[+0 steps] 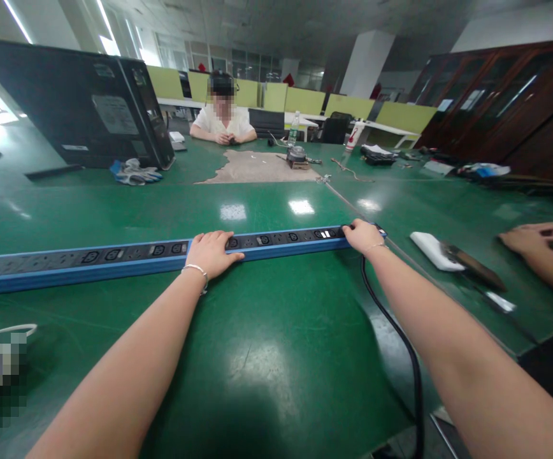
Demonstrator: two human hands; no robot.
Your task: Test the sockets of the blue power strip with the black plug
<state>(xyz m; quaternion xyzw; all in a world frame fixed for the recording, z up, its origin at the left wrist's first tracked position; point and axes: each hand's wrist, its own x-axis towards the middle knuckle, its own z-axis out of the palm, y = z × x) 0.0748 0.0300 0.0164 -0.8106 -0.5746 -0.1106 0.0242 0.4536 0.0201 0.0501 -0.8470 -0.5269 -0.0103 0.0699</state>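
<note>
A long blue power strip (128, 253) with a row of black sockets lies across the green table (276, 331). Near its middle, my left hand (212, 254) is wrapped over the strip, thumb along the near edge and fingers on the far side. Toward the right end, my right hand (363, 234) has its fingers closed on a black plug at the strip, partly hidden by the hand. A black cable (408, 350) hangs down from beneath my right hand and curves toward the table's near edge.
Another person (222, 121) sits across the table. Someone's hands (529, 239) rest at the right, near a white object (435, 251) and a dark one. Gloves (136, 172) lie by a large black case (114, 108) at the left. A bottle (294, 129) stands at the back.
</note>
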